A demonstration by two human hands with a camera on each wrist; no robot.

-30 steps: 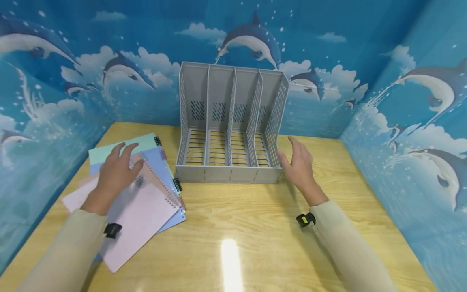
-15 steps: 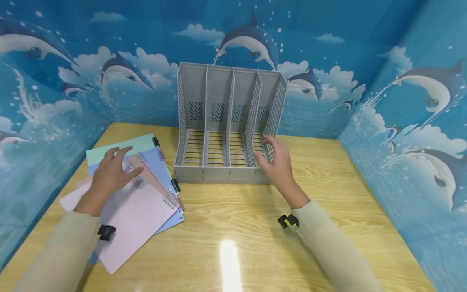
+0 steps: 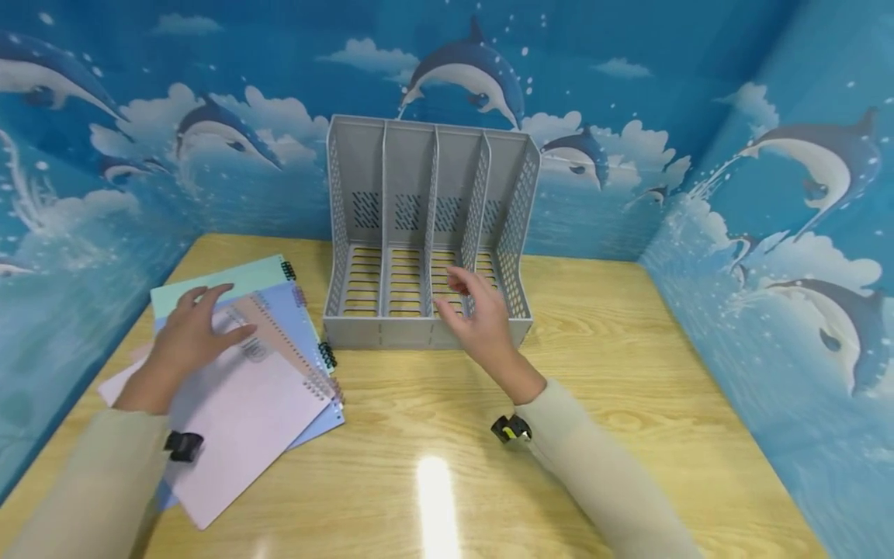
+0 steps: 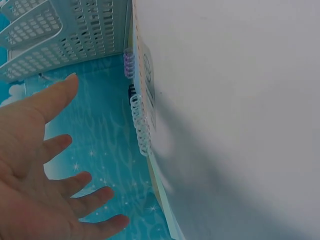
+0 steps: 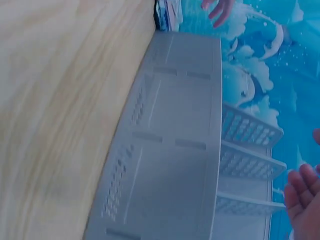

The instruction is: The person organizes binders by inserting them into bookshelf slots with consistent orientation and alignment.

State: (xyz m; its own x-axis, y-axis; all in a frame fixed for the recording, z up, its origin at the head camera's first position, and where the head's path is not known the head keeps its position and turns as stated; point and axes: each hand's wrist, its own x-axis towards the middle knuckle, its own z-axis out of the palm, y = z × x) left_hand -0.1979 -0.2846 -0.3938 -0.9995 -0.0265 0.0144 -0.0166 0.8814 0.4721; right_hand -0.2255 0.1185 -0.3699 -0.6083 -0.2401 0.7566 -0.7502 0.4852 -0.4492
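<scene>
My left hand (image 3: 188, 334) hovers over a fanned stack of spiral notebooks, fingers spread and holding nothing. On top lies a pale pink notebook (image 3: 244, 419), with a peach one (image 3: 279, 334), a blue one (image 3: 296, 310) and a mint green one (image 3: 223, 279) showing beneath. In the left wrist view the left hand (image 4: 55, 170) is apart from the pink cover (image 4: 225, 100). My right hand (image 3: 482, 314), fingers relaxed and empty, is in front of the grey file rack (image 3: 370, 334), overlapping its right-hand slots. The right wrist view shows its fingertips (image 5: 300, 190) near the dividers.
The rack has upright perforated dividers (image 5: 250, 160) and a low front wall. It stands at the back of the wooden table (image 3: 628, 373), against a blue dolphin-print backdrop (image 3: 279, 93). Table surface extends in front and right of the rack.
My right hand has moved left, from the rack's right side to in front of its slots. The left hand stays over the notebooks, drifting slightly left as the whole view shifts.
</scene>
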